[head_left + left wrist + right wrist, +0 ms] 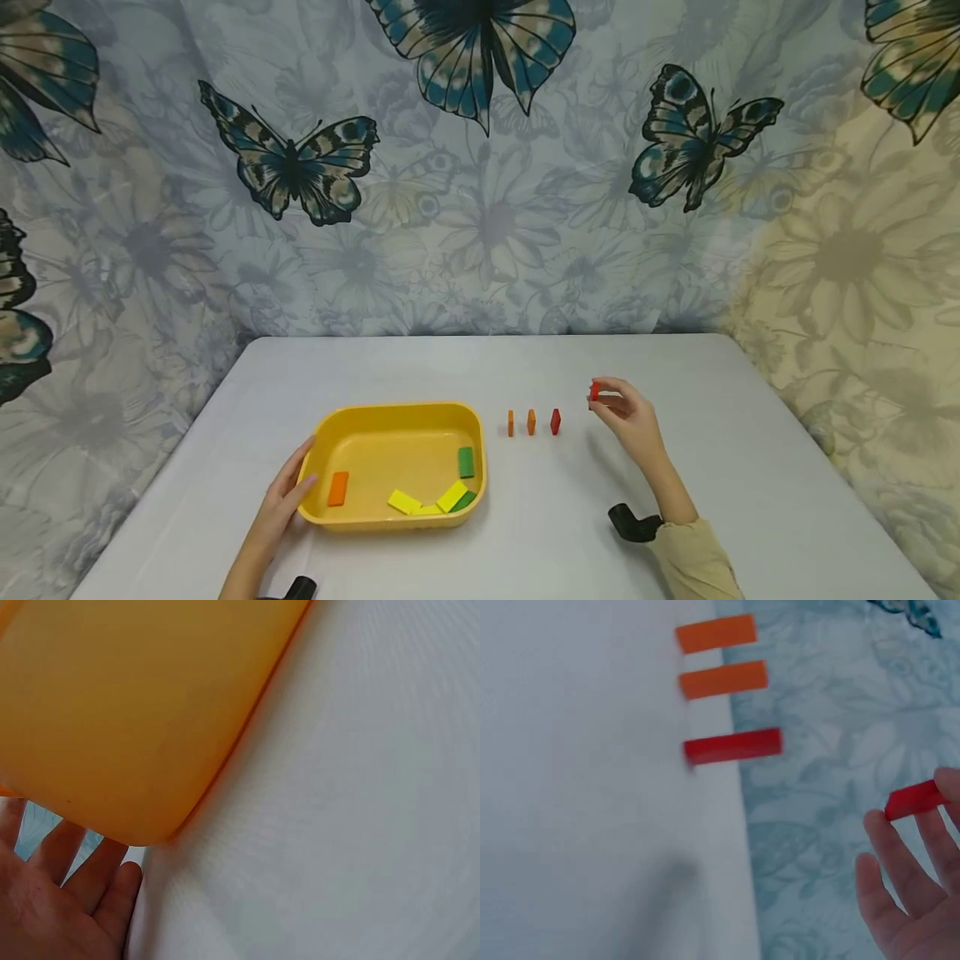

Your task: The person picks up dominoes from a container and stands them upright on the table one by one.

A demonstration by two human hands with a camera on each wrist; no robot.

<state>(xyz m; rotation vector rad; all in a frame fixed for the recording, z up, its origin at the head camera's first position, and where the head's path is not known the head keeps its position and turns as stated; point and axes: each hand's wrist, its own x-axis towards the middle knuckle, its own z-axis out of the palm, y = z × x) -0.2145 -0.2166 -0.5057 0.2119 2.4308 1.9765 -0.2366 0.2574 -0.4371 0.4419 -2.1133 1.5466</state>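
My right hand point(626, 412) pinches a small red block point(594, 392) at its fingertips, held a little above the white table point(675, 483), to the right of a row of standing blocks. That row has two orange blocks point(510, 422) point(531, 422) and a red one point(555, 421). In the right wrist view the held red block point(915, 799) sits at my fingertips point(946, 787), right of the standing red block point(733, 745). My left hand point(288, 492) rests with straight fingers against the left side of the yellow tub point(390, 414), seen close up as the tub wall point(135, 712) over my palm point(52, 907).
Inside the tub lie an orange block point(337, 488), yellow blocks point(405, 502) and green blocks point(466, 462). A butterfly-print cloth point(480, 167) hangs behind the table. Black wrist straps point(633, 523) show near both forearms.
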